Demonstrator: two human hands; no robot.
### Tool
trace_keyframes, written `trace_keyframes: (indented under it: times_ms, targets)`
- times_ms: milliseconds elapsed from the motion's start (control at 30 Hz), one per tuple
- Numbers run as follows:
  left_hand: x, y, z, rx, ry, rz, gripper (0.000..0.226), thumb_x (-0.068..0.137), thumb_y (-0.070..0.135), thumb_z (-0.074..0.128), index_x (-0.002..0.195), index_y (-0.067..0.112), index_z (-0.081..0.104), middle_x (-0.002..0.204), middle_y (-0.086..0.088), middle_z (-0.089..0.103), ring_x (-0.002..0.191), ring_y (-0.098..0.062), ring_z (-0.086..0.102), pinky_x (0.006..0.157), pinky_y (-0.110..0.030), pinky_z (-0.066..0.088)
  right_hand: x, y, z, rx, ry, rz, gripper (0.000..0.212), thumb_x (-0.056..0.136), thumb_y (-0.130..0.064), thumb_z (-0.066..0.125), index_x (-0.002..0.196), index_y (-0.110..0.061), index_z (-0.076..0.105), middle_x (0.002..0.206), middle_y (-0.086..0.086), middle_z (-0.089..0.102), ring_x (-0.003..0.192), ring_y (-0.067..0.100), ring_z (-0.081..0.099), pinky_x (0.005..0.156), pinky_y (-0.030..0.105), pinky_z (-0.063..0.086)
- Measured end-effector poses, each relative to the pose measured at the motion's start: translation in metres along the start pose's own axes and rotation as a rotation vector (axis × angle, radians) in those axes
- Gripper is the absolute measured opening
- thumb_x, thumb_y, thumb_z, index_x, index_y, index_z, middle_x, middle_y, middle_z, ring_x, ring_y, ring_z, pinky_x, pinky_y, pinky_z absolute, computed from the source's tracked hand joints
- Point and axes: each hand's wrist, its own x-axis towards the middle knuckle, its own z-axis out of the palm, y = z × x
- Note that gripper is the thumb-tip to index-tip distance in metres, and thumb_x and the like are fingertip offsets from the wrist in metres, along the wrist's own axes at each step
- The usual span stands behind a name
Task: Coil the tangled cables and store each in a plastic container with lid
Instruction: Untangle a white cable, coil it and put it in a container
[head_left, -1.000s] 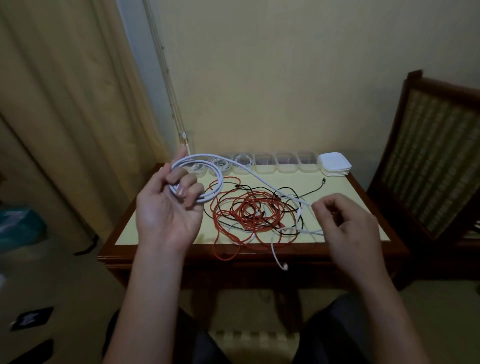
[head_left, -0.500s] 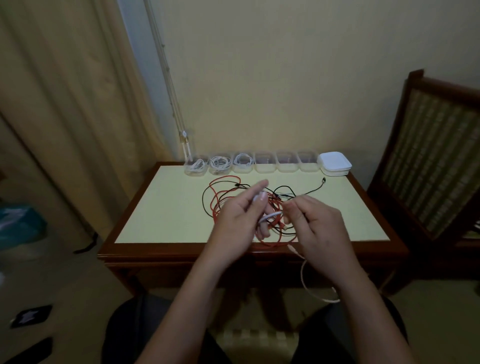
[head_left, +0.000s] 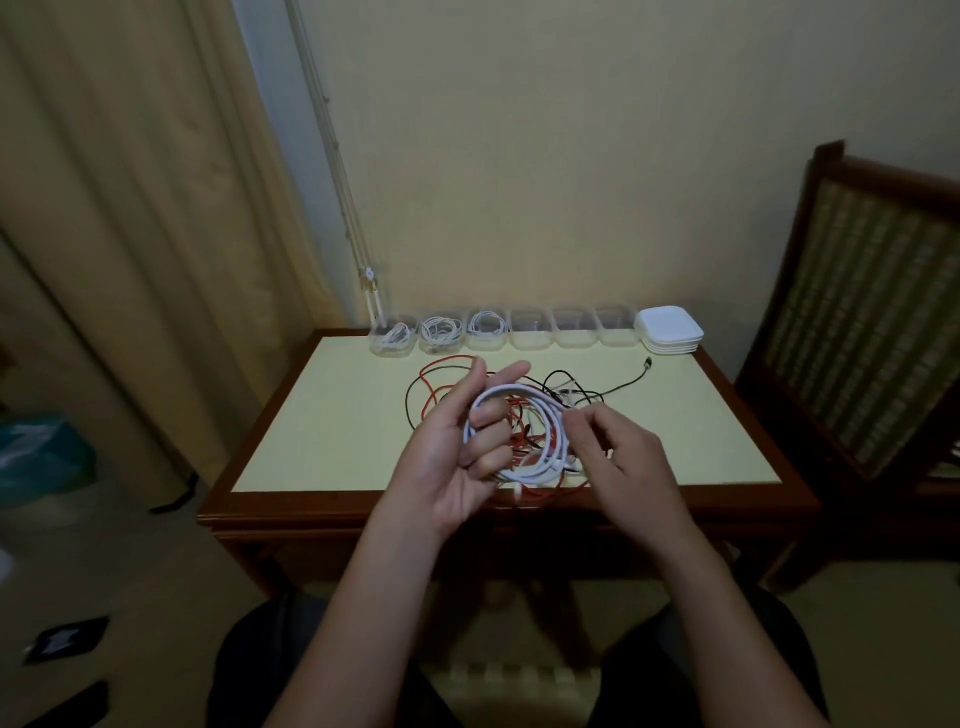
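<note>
Left hand (head_left: 452, 457) above near-centre tabletop (head_left: 322, 415), pale yellow with dark wood rim; fingers curled through white round cable coil (head_left: 540, 399), gripping it. Right hand (head_left: 618, 457) pinches coil's right side, fingers bent. Below coil: tangle of red and black thin cables (head_left: 447, 359) on tabletop. Far edge: row of 6 clear plastic containers (head_left: 530, 335), left 3 holding white cables. Stack of white square lids (head_left: 670, 330) at right end.

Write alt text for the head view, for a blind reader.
The left hand holds a coiled white cable above a tangle of red and black cables on a yellow-topped wooden table; the right hand pinches the coil. Six clear plastic containers line the far edge.
</note>
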Motion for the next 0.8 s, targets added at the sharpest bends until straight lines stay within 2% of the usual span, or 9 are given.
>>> trace_keyframes:
  times_ms: [67,167,267,367,467,533,667,700,800]
  targets:
    - [0.001,0.0,-0.001,0.04,0.035,0.023,0.038,0.092,0.03,0.055,0.118,0.005,0.064,0.055,0.008,0.03,0.036,-0.004,0.012,0.037,-0.017,0.006,0.002,0.02,0.002,-0.071,-0.012,0.002,0.026,0.104,-0.031,0.053,0.084,-0.018,0.063,0.082,-0.005,0.064,0.08,0.012,0.06,0.07,0.034,0.048]
    - [-0.001,0.001,-0.003,0.037,0.06,0.037,0.036,0.092,0.024,0.054,0.121,0.005,0.063,0.053,0.008,0.03,0.031,-0.003,0.019,0.035,-0.016,0.008,0.005,0.05,0.008,-0.276,-0.132,0.047,0.011,0.096,-0.022,0.063,0.086,-0.02,0.062,0.089,-0.005,0.06,0.086,0.014,0.057,0.077,0.035,0.047]
    - [-0.003,0.005,-0.003,0.0,0.036,0.037,0.033,0.095,0.023,0.051,0.119,0.005,0.064,0.052,0.008,0.03,0.038,-0.006,0.009,0.035,-0.016,0.007,0.01,0.064,0.016,-0.351,-0.253,0.133,0.009,0.098,-0.028,0.061,0.09,-0.025,0.064,0.096,-0.001,0.058,0.091,0.017,0.058,0.084,0.035,0.047]
    - [-0.005,0.011,-0.006,-0.054,-0.024,0.032,0.033,0.098,0.023,0.05,0.122,0.006,0.065,0.053,0.007,0.032,0.04,-0.006,0.009,0.035,-0.018,0.009,0.018,0.067,0.017,-0.42,-0.285,0.212,0.02,0.101,-0.033,0.055,0.095,-0.02,0.068,0.097,0.007,0.063,0.094,0.024,0.061,0.082,0.037,0.049]
    - [-0.007,0.019,-0.013,-0.178,-0.186,0.005,0.03,0.098,0.017,0.061,0.124,0.003,0.064,0.056,0.005,0.039,0.041,-0.005,0.017,0.035,-0.019,0.018,0.024,0.072,0.012,-0.434,-0.198,0.251,0.023,0.103,-0.033,0.053,0.099,-0.018,0.069,0.092,0.008,0.07,0.092,0.03,0.062,0.078,0.038,0.049]
    - [-0.008,0.025,-0.016,-0.23,-0.258,-0.005,0.031,0.098,0.014,0.062,0.127,0.002,0.062,0.06,0.005,0.036,0.043,-0.005,0.021,0.037,-0.021,0.021,0.027,0.072,0.008,-0.436,-0.118,0.254,0.021,0.102,-0.035,0.054,0.099,-0.021,0.07,0.088,0.005,0.071,0.091,0.03,0.064,0.074,0.035,0.047]
    - [-0.011,0.032,-0.02,-0.251,-0.302,-0.006,0.031,0.102,0.016,0.055,0.128,0.001,0.061,0.064,0.006,0.032,0.044,-0.007,0.024,0.039,-0.023,0.023,0.035,0.059,-0.004,-0.296,0.07,0.219,0.012,0.099,-0.028,0.064,0.093,-0.025,0.074,0.075,-0.008,0.071,0.064,-0.002,0.065,0.067,0.024,0.049]
    - [-0.011,0.033,-0.02,-0.252,-0.299,-0.001,0.031,0.102,0.016,0.055,0.128,0.001,0.061,0.064,0.006,0.032,0.044,-0.006,0.024,0.039,-0.022,0.023,0.039,0.053,-0.008,-0.271,0.132,0.205,0.009,0.097,-0.027,0.067,0.092,-0.024,0.074,0.072,-0.011,0.07,0.062,-0.004,0.064,0.069,0.025,0.051]
    - [-0.011,0.034,-0.021,-0.257,-0.292,0.014,0.029,0.1,0.016,0.058,0.126,0.003,0.062,0.062,0.007,0.032,0.043,-0.005,0.022,0.037,-0.021,0.023,0.052,0.04,-0.02,-0.143,0.296,0.172,0.007,0.09,-0.023,0.075,0.083,-0.023,0.074,0.077,-0.014,0.071,0.076,0.007,0.068,0.072,0.026,0.052]
